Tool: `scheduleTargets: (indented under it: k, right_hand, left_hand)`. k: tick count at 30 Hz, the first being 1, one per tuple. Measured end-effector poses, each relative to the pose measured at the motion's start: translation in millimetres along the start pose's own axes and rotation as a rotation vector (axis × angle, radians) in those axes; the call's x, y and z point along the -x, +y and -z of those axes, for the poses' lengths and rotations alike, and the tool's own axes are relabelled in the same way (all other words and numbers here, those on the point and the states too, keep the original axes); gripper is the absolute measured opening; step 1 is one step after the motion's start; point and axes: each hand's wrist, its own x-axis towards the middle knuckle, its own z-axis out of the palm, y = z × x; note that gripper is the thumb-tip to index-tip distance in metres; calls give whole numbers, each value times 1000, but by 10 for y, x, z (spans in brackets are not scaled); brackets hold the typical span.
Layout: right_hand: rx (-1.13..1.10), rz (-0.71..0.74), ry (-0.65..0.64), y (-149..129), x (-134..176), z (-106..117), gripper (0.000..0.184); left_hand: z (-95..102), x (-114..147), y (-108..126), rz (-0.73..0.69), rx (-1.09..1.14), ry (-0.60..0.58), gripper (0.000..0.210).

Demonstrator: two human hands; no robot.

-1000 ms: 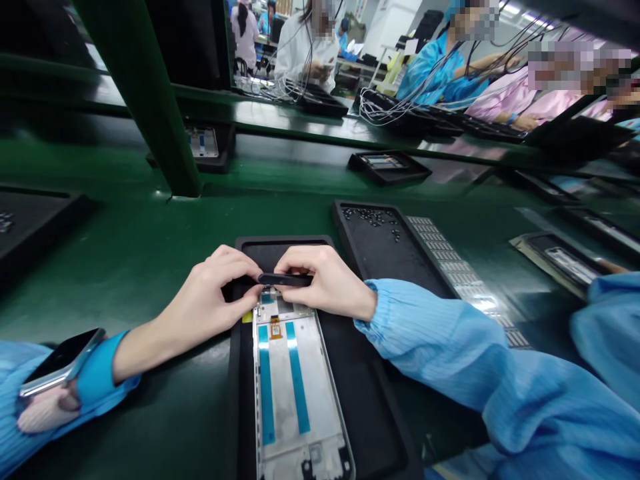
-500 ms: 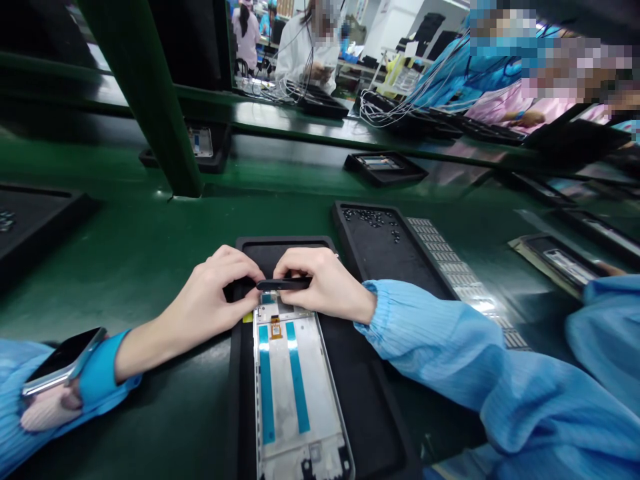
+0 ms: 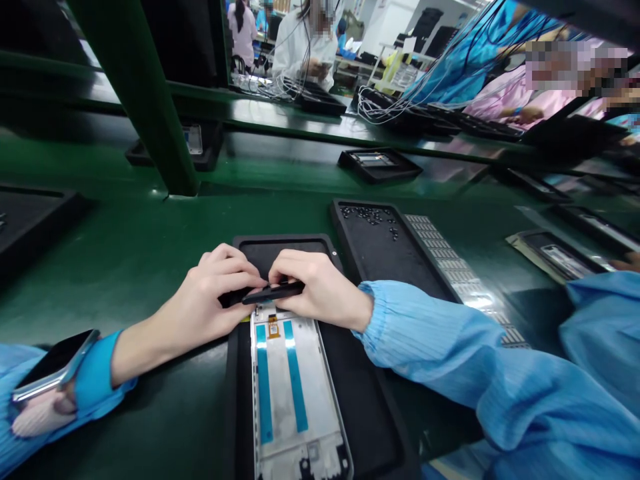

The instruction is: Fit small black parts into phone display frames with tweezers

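A silver phone frame [image 3: 285, 380] with two blue strips and a small orange flex connector [image 3: 273, 327] lies in a black tray [image 3: 367, 400]. Over its top end, my right hand [image 3: 320, 287] grips black tweezers [image 3: 273, 293], which slant down to the left. My left hand [image 3: 220, 287] is closed at the frame's upper left corner, thumb and fingers brought together beside the tweezers. What its fingertips hold, if anything, is hidden. Both hands cover the frame's top edge.
Behind my right hand stands a black tray [image 3: 383, 243] with small black parts, beside a strip of pale labelled pieces [image 3: 445, 257]. A green post [image 3: 145, 100] rises at left. More trays [image 3: 380, 165] sit farther back. Co-workers [image 3: 300, 50] are across the line.
The tweezers have tilted, their left end now lower and farther left. My left fingers have shifted slightly with them. The whole view has drifted a little.
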Motion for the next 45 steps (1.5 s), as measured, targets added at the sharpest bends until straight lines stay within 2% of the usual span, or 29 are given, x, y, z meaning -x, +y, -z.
scheduleTargets:
  k: [3,6,11,16,23,30,34,36,41,43,45]
  right_hand:
    - [-25,-46,-43,-20,-35,64,4]
    - [-105,-162,-84,-5,-80,132,2]
    - [-237,-355,-127,42,-116,146,7]
    - [-197,-345,-117,7,-131,146,5]
    - [-299,-400,-156,35,-125,164,6]
    - [-174,-402,-109,-47,-130,132,4]
    - [-163,-375,-120,-36,-129,127,5]
    - [-247,-367,-63,8,-118,130,13]
    - [-513,-433,303,71,-75,115,59]
    - [-563,-451,314,50,-64,92,60]
    - [-564,-393,267,19,-57,71,51]
  left_hand:
    - [24,-7,17,-64,-68,-16,16]
    - [40,-20,30,-119,-131,-36,17]
    - [45,-43,36,-118,-129,-83,17]
    - [62,-67,60,-132,-161,-122,21]
    - [71,-66,76,-147,-213,-130,23]
    - [63,-76,104,-158,-222,-125,25]
    - [60,-78,163,-191,-351,-122,29]
    - [58,-64,162,-209,-396,-126,29]
    - [48,-19,73,-228,-241,-66,22]
    - [41,-11,51,-204,-171,-33,20]
    - [36,-9,50,-185,-144,-11,18]
